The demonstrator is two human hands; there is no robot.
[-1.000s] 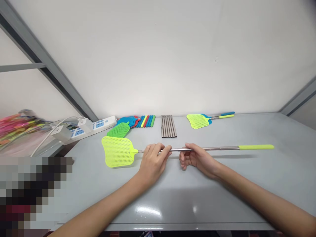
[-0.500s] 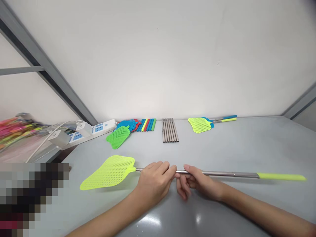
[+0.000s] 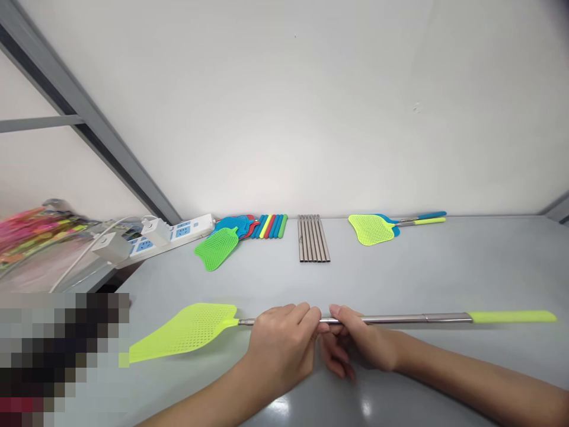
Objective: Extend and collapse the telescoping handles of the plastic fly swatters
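Yellow-green fly swatter [image 3: 395,319], extended, held crosswise

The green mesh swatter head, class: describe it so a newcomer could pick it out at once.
On the grey table, find the white power strip at the back left. By its right end lie blue mesh swatter heads, with red mesh beside them. In that group, the green mesh swatter head is nearest the camera and the only green one.

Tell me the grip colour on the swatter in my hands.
The grip is yellow-green, best seen in the head view.
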